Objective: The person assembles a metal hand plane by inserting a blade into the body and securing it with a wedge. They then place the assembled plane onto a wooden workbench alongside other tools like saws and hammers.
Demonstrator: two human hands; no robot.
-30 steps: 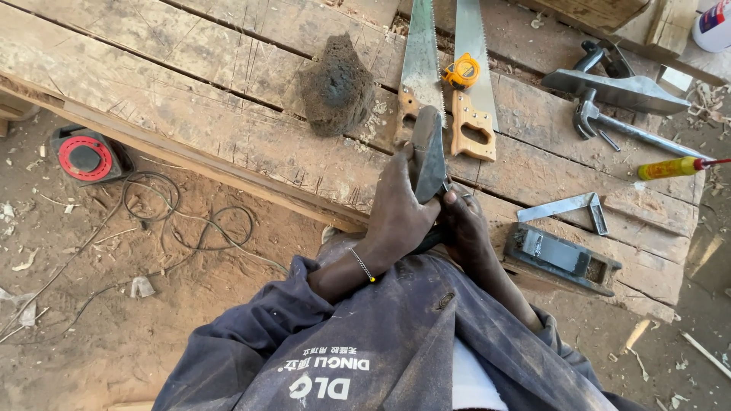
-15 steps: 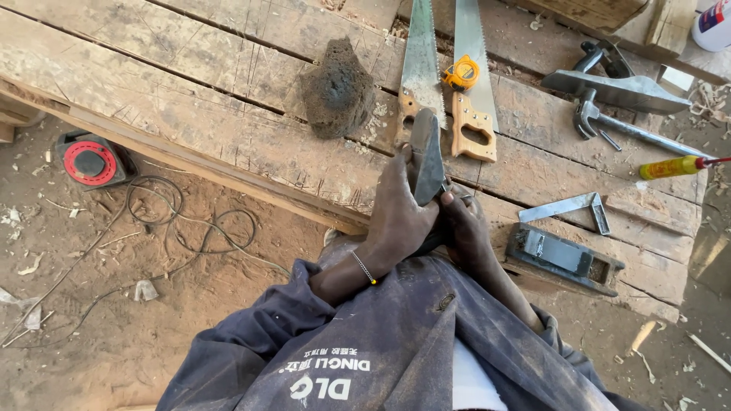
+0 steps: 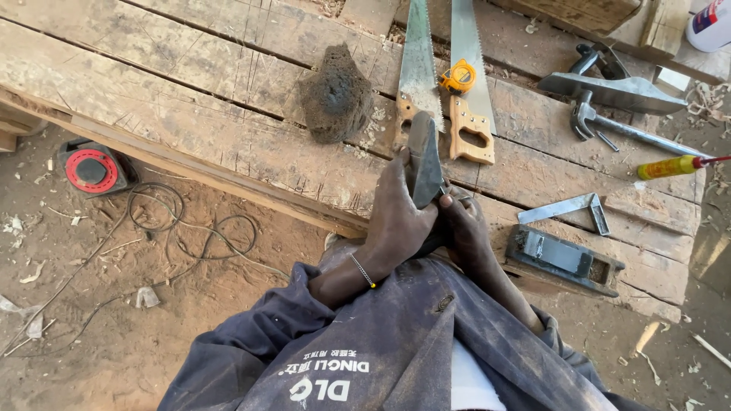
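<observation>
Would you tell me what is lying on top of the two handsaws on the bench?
A small yellow tape measure lies across the two handsaws. Whatever is beneath it is covered.

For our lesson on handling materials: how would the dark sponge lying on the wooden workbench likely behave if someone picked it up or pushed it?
The sponge looks porous and ragged, so it is probably light and would squash under fingers rather than stay stiff. Its lumpy shape sits flat on the rough workbench, so a push would likely make it drag, not roll. Crumbs beside it suggest that it may shed bits.
</observation>
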